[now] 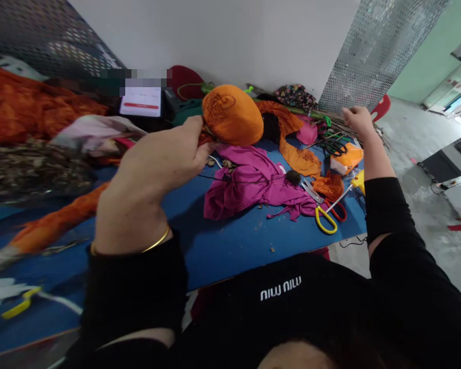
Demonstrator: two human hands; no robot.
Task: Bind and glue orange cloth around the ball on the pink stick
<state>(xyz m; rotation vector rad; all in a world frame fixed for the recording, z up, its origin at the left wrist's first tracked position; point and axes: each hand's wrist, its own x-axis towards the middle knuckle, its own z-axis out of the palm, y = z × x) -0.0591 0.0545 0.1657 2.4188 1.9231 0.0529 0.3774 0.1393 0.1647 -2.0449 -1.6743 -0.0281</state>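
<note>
My left hand [169, 154] grips the gathered end of a round, stuffed orange cloth bundle [232, 115] with a dark printed pattern. The bundle is held above the table, its rounded side facing right. Raised at the far right, my right hand [358, 121] has its fingers curled together; whatever they may hold is too small to make out. Beneath the bundle lies a crumpled magenta cloth [253, 182], with a thin dark thread across it and a small dark clump [293, 177] at its right. Scissors [326, 220] with yellow and red handles rest beside that cloth.
Orange cloth strips [299, 156] and dark-handled scissors [336, 148] lie toward the back right, near an orange-and-white packet [348, 159]. Dry leaves [34, 169] and orange fabric [30, 113] are heaped at left. A lit screen [141, 100] stands against the wall behind the blue table [230, 246].
</note>
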